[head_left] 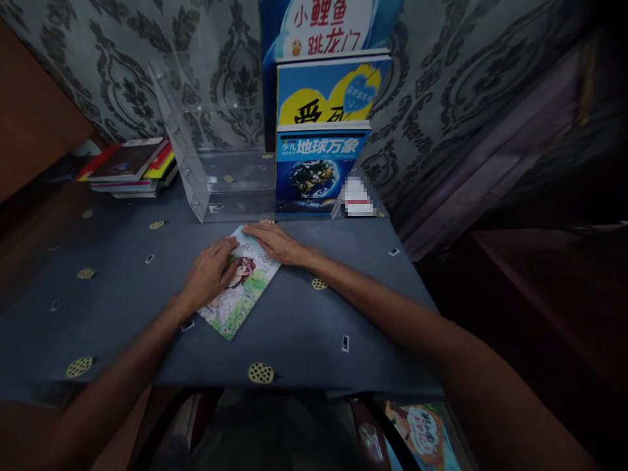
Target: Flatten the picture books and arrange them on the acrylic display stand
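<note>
A thin paperback book (pixel 248 281) lies tilted on the blue-grey cloth, its light cover showing a drawn figure with reddish hair and green grass. My left hand (pixel 210 271) rests over its left edge, fingers stretched toward the top and thumb apart on the cover. Across the book's upper right corner lies my right hand (pixel 275 242), its fingers extended along the top edge. Both hands touch the book. Whether any fingertips reach under it I cannot tell.
Behind the book stands a clear tiered rack (pixel 184 144) with a blue earth book (pixel 316 173) and a yellow-and-blue book (pixel 326 91) in it. A book stack (pixel 130 163) sits at the left. A blurred white item (pixel 358 198) stands right of the rack. Below the table edge lies another book (pixel 422 435).
</note>
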`<state>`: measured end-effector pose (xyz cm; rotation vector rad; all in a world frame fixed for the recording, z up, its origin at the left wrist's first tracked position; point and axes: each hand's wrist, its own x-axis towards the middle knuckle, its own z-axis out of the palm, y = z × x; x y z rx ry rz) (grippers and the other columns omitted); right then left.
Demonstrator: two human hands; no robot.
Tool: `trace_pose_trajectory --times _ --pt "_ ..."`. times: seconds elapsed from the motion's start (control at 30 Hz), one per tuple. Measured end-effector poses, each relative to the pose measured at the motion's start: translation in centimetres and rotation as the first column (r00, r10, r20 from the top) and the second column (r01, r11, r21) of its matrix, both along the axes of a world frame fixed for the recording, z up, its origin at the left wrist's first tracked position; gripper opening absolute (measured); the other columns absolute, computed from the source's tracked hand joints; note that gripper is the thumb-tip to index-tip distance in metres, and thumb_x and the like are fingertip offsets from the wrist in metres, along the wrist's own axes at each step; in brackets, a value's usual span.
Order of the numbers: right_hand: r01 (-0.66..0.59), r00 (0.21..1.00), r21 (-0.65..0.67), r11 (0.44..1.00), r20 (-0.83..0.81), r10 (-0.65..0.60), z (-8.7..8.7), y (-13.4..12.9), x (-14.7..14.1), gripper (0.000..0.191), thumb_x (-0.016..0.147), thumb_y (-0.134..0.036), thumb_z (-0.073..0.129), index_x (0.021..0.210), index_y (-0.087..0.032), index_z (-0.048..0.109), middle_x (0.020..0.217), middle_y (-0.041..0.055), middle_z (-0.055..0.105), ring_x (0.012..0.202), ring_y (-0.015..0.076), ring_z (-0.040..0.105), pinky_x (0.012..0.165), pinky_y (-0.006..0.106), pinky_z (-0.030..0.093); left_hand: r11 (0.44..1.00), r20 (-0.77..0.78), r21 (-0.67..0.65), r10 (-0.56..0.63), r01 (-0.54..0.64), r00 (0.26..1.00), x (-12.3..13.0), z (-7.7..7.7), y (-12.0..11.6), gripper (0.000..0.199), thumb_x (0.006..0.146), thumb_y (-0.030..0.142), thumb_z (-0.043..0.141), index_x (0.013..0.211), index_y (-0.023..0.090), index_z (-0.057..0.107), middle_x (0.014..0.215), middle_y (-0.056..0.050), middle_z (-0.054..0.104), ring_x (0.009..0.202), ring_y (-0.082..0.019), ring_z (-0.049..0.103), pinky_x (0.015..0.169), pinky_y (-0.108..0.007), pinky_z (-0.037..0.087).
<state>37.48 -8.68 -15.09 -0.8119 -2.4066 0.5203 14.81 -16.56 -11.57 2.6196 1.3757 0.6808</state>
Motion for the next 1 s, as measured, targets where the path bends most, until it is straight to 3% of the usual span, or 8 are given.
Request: trace_pose_trajectory --times 0.17,0.3,0.4,0.53,0.63,0.83,1.0 --pt "0.053 0.999 0.016 0.998 0.011 -0.053 0.0 -2.6 2.2 0.044 0.098 -0.01 0.043 0.138 -0.02 0.06 0.149 0.0117 0.058 0.141 0.0217 0.052 0.118 0.046 0.042 0.995 0.039 -0.097 0.018 -0.014 0.999 -1.0 0.7 0.9 0.041 0.1 0.039 0.043 0.13 0.018 0.06 0.13 -0.011 0.07 0.117 -0.027 0.067 0.101 -0.043 0.053" --pt "0.121 0.989 0.044 0.992 0.08 -0.124 0.8 -4.9 3.2 0.043 0.1 -0.01 0.042 0.137 -0.019 0.061 0.147 0.0121 0.06 0.142 0.0229 0.051 0.116 0.048 0.042 0.972 0.061 -0.233 0.049 -0.033 0.997 -1.7 2.0 2.1 0.041 0.098 0.039 0.041 0.125 0.02 0.064 0.112 -0.007 0.077 0.094 -0.024 0.072 0.089 -0.038 0.054" --pt "0.149 0.974 0.075 0.986 0.158 -0.16 1.3 -5.8 3.3 0.042 0.1 -0.01 0.042 0.137 -0.016 0.061 0.146 0.0137 0.06 0.145 0.0247 0.046 0.118 0.051 0.037 0.951 0.187 -0.31 0.069 -0.008 0.98 -2.0 2.1 3.3 0.043 0.095 0.043 0.043 0.124 0.018 0.063 0.111 -0.009 0.078 0.09 -0.024 0.073 0.085 -0.038 0.054" --pt "0.131 0.958 0.098 0.987 0.245 -0.152 2.2 -5.6 2.3 0.038 0.101 -0.015 0.046 0.135 -0.016 0.062 0.146 0.0144 0.06 0.146 0.0259 0.045 0.12 0.051 0.034 0.906 0.494 -0.409 0.116 0.112 0.862 -2.5 1.1 4.6 0.049 0.093 0.055 0.051 0.121 0.016 0.06 0.107 -0.013 0.079 0.104 -0.027 0.073 0.094 -0.04 0.054" --pt "0.105 0.947 0.099 0.99 0.293 -0.13 3.0 -5.2 0.0 0.035 0.102 -0.019 0.048 0.134 -0.014 0.062 0.146 0.0157 0.059 0.145 0.0267 0.046 0.12 0.05 0.033 0.874 0.606 -0.45 0.148 0.183 0.782 -2.8 0.5 5.0 0.055 0.09 0.062 0.058 0.121 0.017 0.059 0.108 -0.013 0.079 0.105 -0.027 0.073 0.099 -0.041 0.053" --pt "-0.15 0.943 0.139 0.979 0.319 0.1 3.9 -6.8 -6.9 0.033 0.103 -0.017 0.048 0.133 -0.017 0.062 0.143 0.0129 0.063 0.136 0.0238 0.055 0.114 0.046 0.041 0.857 0.633 -0.471 0.163 0.209 0.757 -3.0 0.7 4.7 0.062 0.088 0.069 0.057 0.121 0.017 0.059 0.108 -0.013 0.078 0.105 -0.025 0.073 0.097 -0.039 0.054" --pt "-0.409 0.88 0.151 0.9 0.325 0.345 3.8 -9.5 -10.0 0.035 0.104 -0.017 0.047 0.136 -0.014 0.06 0.149 0.0115 0.058 0.144 0.0231 0.046 0.12 0.045 0.035 0.864 0.626 -0.464 0.163 0.196 0.763 -3.1 0.5 4.7 0.06 0.091 0.069 0.054 0.121 0.018 0.059 0.105 -0.011 0.078 0.105 -0.024 0.073 0.099 -0.039 0.053"
